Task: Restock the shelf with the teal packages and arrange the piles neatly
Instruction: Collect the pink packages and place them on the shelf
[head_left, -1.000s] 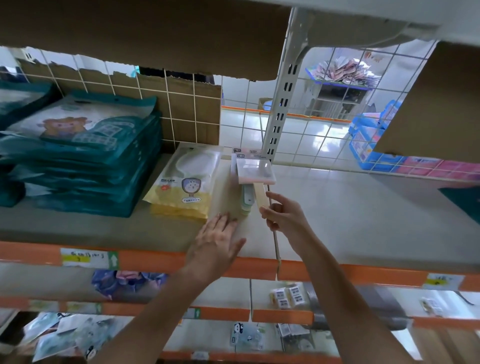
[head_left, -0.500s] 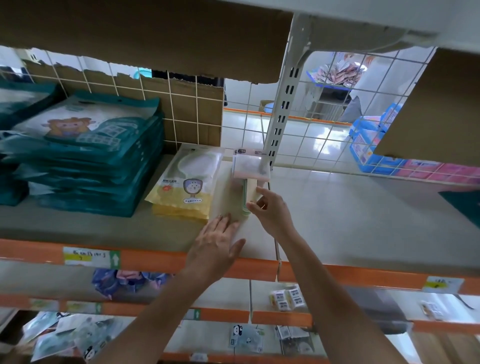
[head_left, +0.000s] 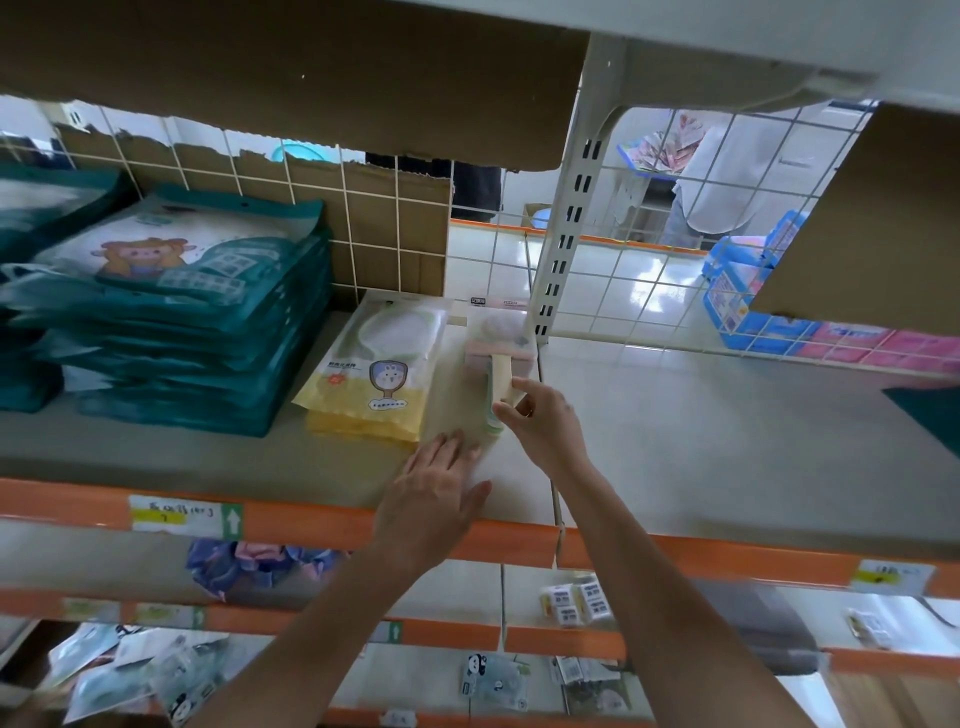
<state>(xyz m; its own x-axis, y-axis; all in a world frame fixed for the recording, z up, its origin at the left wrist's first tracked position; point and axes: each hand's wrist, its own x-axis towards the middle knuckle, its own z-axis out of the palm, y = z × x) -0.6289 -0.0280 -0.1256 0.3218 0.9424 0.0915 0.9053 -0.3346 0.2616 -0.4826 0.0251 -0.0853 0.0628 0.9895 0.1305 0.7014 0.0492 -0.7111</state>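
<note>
- Resting palm-down on the shelf (head_left: 727, 441) near its orange front lip, the left hand (head_left: 436, 483) lies with fingers straight and slightly spread, holding nothing.
- The right hand (head_left: 545, 415) is curled round the near end of a cream handle on the small brush packs (head_left: 498, 353). Its thumb and fingers pinch that handle, and the packs sit just beside the upright post.
- The teal packages (head_left: 192, 312) stand in a tall pile at the left of the same shelf, against the wire grid (head_left: 363, 208) and well apart from both hands. The layers fan out and their edges do not line up.
- A short stack of yellow packs (head_left: 379, 374) lies between the teal pile and the brush packs.
- The teal packages look like flat, glossy film pouches. I judge them light, soft and apt to slide over one another.
- A grip on the top pouch alone would likely skew the pile. Better to take a few at a time by both long sides, with a flat hand beneath.
- Pressing open palms against the pile's edges should square it.
</note>
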